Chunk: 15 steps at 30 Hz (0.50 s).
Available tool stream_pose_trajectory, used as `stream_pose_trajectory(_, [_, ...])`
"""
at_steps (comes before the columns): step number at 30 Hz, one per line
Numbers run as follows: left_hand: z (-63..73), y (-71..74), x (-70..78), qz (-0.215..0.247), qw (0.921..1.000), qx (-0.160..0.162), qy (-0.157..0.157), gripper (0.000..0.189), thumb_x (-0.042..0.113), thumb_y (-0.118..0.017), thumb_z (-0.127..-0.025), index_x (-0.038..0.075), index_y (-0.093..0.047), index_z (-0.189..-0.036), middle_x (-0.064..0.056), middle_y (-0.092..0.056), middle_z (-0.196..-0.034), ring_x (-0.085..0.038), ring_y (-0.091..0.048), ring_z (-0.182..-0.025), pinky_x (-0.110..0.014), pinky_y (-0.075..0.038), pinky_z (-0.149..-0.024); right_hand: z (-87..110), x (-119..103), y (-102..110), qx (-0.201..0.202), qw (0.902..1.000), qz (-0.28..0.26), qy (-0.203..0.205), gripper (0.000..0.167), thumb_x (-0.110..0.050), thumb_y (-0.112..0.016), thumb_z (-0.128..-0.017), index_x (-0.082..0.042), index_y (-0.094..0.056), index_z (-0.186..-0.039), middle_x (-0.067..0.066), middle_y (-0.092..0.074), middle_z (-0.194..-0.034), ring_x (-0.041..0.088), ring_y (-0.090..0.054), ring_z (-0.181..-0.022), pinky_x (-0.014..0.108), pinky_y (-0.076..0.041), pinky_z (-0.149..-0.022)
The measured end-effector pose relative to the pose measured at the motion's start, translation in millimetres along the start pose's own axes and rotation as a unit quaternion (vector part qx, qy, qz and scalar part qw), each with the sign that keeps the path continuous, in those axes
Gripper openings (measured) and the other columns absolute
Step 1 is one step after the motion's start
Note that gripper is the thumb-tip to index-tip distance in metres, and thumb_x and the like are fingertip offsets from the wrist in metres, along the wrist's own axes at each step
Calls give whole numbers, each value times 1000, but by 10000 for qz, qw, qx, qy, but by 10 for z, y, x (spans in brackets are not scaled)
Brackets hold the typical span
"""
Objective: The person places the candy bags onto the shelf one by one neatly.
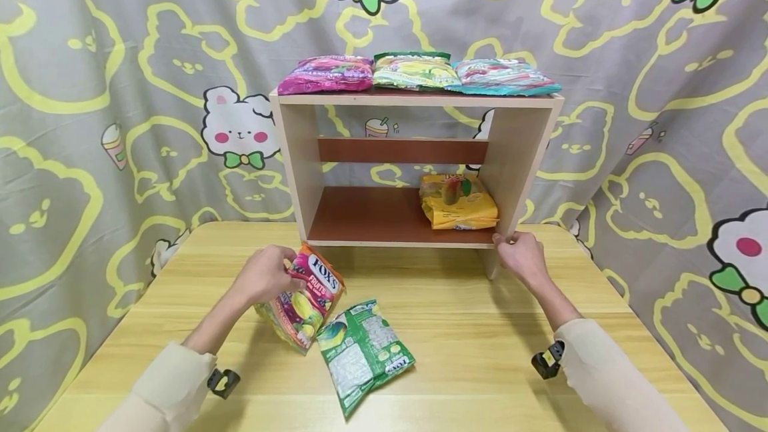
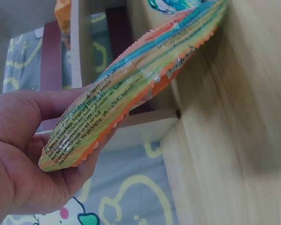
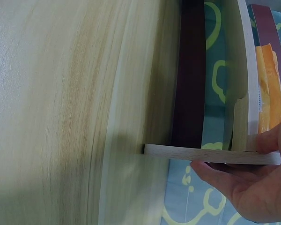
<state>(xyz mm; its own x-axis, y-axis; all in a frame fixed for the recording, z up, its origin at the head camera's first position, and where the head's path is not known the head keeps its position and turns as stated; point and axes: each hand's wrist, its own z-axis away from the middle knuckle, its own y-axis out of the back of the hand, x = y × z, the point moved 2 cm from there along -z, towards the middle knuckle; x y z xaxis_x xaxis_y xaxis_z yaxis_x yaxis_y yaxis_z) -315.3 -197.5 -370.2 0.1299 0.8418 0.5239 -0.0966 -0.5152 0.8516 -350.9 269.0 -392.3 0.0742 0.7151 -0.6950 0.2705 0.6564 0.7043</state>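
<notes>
My left hand (image 1: 268, 275) grips a red and orange bag of Fox's fruit candy (image 1: 312, 292) by its upper edge, tilted above the table in front of the shelf. In the left wrist view the candy bag (image 2: 98, 108) appears edge-on, with fingers and thumb on either side of it. My right hand (image 1: 521, 255) holds the lower right side panel of the small wooden shelf (image 1: 414, 243). The right wrist view shows my thumb and fingers (image 3: 220, 180) around that panel (image 3: 201, 153). A green Fox's bag (image 1: 366, 352) lies on the table just right of the held one.
On the shelf's top lie a purple bag (image 1: 329, 74), a green and yellow bag (image 1: 415, 71) and a teal bag (image 1: 507, 77). A yellow bag (image 1: 461, 205) sits on the right of the inner shelf. A patterned curtain (image 1: 150, 85) hangs behind the wooden table (image 1: 468, 379).
</notes>
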Motion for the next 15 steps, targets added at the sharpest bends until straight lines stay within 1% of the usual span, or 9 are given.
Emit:
stream_pose_trajectory(5, [17,33,106,-33,9997,104,-204,53,14,-87,-78,-6,-66,-123,-13,-75,-93,-17,-67,-72,-31,-59,-62,1,0,-3,-1,10000,-16,-1,49,-40,-50,-101,3,-72,-91,2,-68,-60,22,-60,-63,32,-42,-52])
stream_pose_trajectory(10, [-1,80,232,-94,9990,202,-388,57,14,-87,-78,-5,-66,-127,-12,-76,-92,-17,-65,-69,-29,-56,-60,0,-3,-3,3,10000,-13,8,49,-40,-51,-101,3,-72,-90,1,-67,-58,22,-59,-61,32,-41,-52])
stream_pose_trajectory(15, [-40,139,392,-254,9971,367,-616,50,16,-88,-77,-3,-70,-120,-14,-76,-100,-23,-68,-82,-38,-60,-70,-7,2,-6,9,10000,-44,13,48,-39,-51,-101,3,-72,-92,2,-67,-59,23,-60,-62,32,-42,-52])
